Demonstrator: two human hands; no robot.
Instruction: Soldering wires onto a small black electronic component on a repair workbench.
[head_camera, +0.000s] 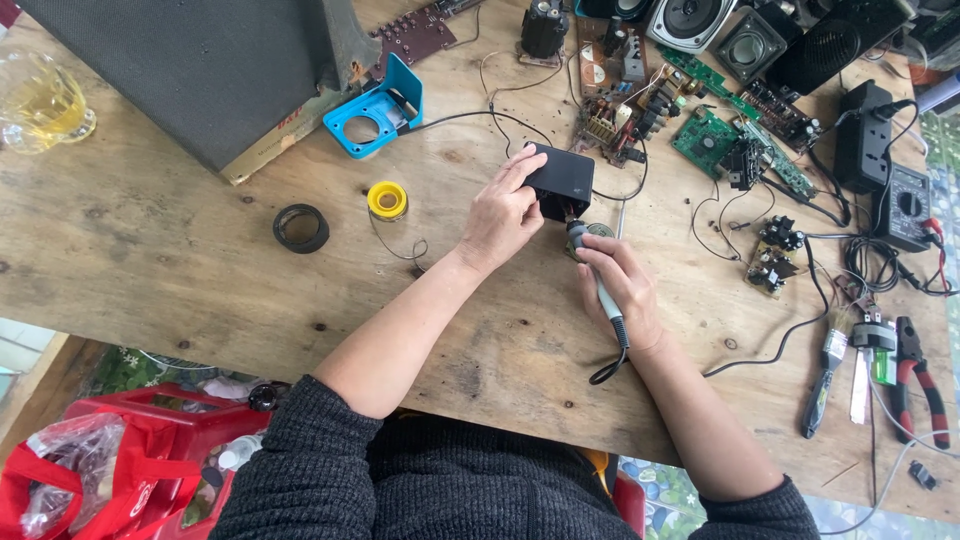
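Observation:
My left hand (503, 212) grips a small black plastic box (560, 176) tilted on the wooden table (180, 260), its open side facing down toward me. In my right hand (622, 288) I hold a soldering iron (596, 277) like a pen, its tip pointing up into the box's opening. The iron's black cord loops back under my wrist. A thin black wire runs from the box leftward to the blue soldering-iron stand (372, 112).
A yellow solder spool (387, 200) and black tape roll (300, 228) lie left. Green circuit boards (705, 140), speakers (690, 20), a multimeter (905, 205), red pliers (920, 385) and a brush (825, 375) crowd the right. A dark speaker cabinet (200, 70) and glass mug (40, 100) stand far left.

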